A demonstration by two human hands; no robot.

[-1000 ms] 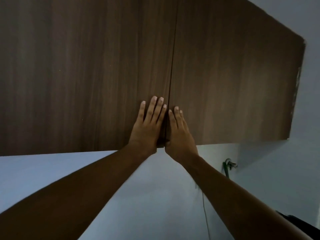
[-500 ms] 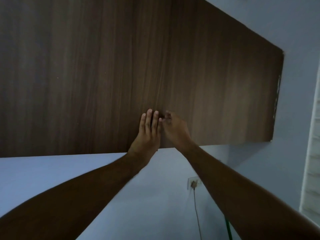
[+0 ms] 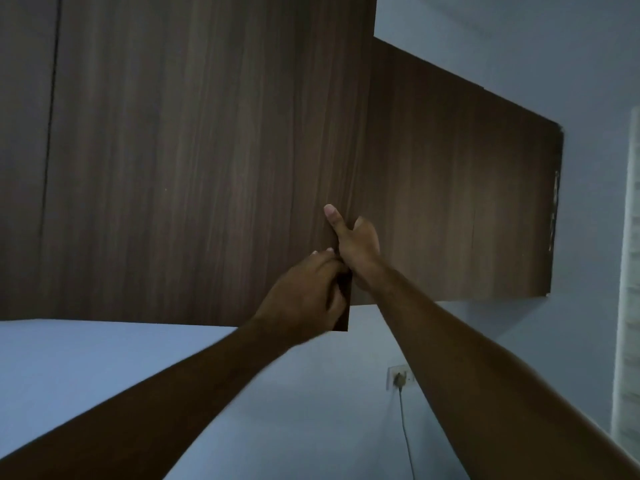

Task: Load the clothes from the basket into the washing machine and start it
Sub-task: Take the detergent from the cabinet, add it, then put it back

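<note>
Left hand (image 3: 304, 292) pinches the door (image 3: 194, 161) edge near its lower corner; right hand (image 3: 356, 240) wraps the same edge, thumb up, likely swinging it open.

Dark wood-grain wall cabinet (image 3: 450, 202) high on a pale blue wall (image 3: 86, 375), its left door (image 3: 190, 168) swung out (lower corner jutting forward), white wall socket (image 3: 400, 378) below, plugged cord (image 3: 407, 431) hanging down.
</note>
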